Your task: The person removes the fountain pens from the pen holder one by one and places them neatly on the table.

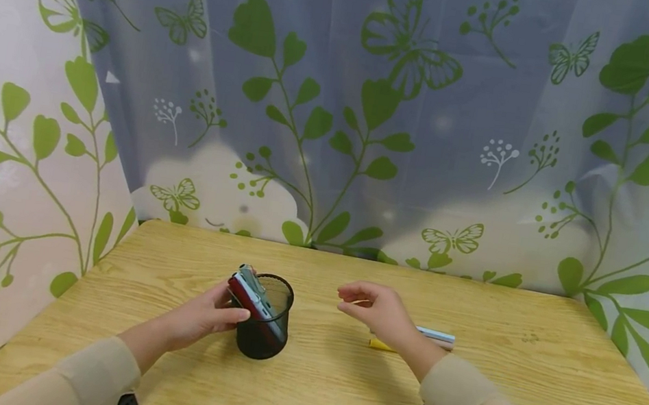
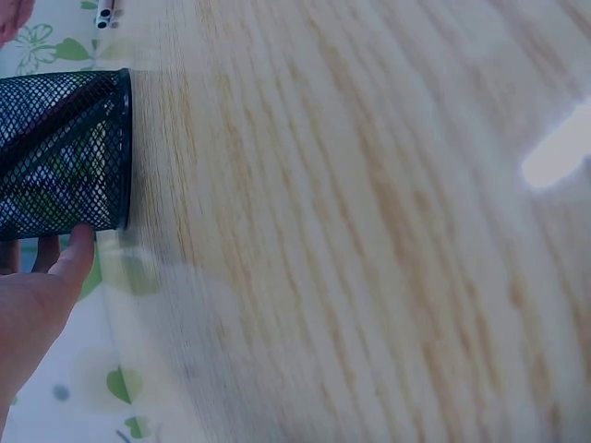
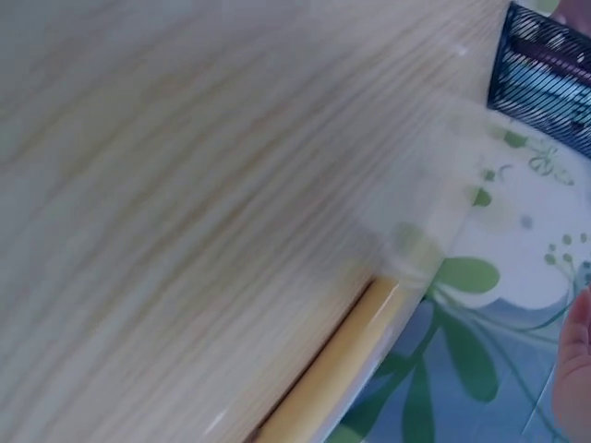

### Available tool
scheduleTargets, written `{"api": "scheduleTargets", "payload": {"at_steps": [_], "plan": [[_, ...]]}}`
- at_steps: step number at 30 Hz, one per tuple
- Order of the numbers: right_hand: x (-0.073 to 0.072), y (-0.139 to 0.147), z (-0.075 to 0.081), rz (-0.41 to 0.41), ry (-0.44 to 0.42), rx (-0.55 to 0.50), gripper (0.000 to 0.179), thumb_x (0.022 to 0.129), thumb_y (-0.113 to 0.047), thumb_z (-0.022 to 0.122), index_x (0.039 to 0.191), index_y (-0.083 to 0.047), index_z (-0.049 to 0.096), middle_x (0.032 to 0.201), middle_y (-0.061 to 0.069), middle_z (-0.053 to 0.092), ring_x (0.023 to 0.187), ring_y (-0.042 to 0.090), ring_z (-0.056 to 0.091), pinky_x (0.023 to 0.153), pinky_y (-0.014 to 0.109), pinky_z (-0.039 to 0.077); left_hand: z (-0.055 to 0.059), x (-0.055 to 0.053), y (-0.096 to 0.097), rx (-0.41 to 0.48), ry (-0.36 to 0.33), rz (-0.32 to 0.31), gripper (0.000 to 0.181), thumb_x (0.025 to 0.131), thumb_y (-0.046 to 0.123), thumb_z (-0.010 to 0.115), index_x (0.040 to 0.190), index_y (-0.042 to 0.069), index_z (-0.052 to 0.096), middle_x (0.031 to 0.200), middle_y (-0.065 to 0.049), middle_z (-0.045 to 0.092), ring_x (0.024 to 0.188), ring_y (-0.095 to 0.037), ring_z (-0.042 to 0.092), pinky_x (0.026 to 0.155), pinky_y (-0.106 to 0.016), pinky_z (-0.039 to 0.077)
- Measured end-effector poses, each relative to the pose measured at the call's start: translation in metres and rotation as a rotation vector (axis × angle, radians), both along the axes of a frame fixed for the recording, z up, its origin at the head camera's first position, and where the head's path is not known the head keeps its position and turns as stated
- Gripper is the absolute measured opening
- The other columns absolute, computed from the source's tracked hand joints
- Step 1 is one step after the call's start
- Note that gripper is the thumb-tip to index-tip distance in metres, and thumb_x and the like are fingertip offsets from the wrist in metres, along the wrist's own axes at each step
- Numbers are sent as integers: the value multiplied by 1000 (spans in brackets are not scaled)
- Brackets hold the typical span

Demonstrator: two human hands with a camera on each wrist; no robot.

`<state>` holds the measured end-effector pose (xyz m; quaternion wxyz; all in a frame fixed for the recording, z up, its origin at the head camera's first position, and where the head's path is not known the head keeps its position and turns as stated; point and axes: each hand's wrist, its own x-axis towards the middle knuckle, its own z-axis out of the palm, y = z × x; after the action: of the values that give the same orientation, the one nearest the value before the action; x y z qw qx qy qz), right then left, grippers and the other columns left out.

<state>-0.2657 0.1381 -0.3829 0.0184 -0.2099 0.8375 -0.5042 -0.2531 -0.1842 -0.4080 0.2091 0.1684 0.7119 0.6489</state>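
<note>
Mesh cup [image 1: 261, 340]: upright on worktop [image 1: 322, 396], gripped at side by my left hand [image 1: 192, 320], likely for steadying. Pens [image 1: 254, 295]: inside, leaning on rim. My right hand [image 1: 381, 313]: fingers slightly bent, nothing held. Yellow pen [image 1: 381, 344], pale pens [image 1: 435, 334]: lying near right wrist.

Homelike spot: wooden table [image 1: 297, 399], butterfly-and-leaf-print curtain [image 1: 334, 45] behind.

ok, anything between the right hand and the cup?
No, just bare table from the right hand's fingertips to the cup; the head view shows that stretch.
</note>
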Motion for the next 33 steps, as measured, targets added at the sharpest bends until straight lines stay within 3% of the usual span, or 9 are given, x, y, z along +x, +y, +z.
{"api": "scheduleTargets", "payload": {"at_steps": [14,27,33], "plan": [[-3,-45,6,51,-2,-73,27,85,-13,68,111,-4,67,107,12,65,97,20,60,83,32,50,-1,-1,1,22,-5,-19,81,93,16,58,151,18,3,149,-24,16,133,-36,26,100,-47,35],[-9,-80,12,90,14,-67,30,85,-14,68,112,-1,66,106,9,67,97,18,61,82,29,49,-2,-2,2,1,12,-17,78,94,17,56,151,13,3,150,-22,15,133,-36,23,102,-51,31],[-11,-96,18,111,-14,-53,30,86,-16,68,115,-6,66,109,7,66,98,17,61,80,28,50,-2,-2,1,-21,3,6,78,93,20,57,151,15,5,149,-20,19,132,-34,28,102,-50,32]]}}
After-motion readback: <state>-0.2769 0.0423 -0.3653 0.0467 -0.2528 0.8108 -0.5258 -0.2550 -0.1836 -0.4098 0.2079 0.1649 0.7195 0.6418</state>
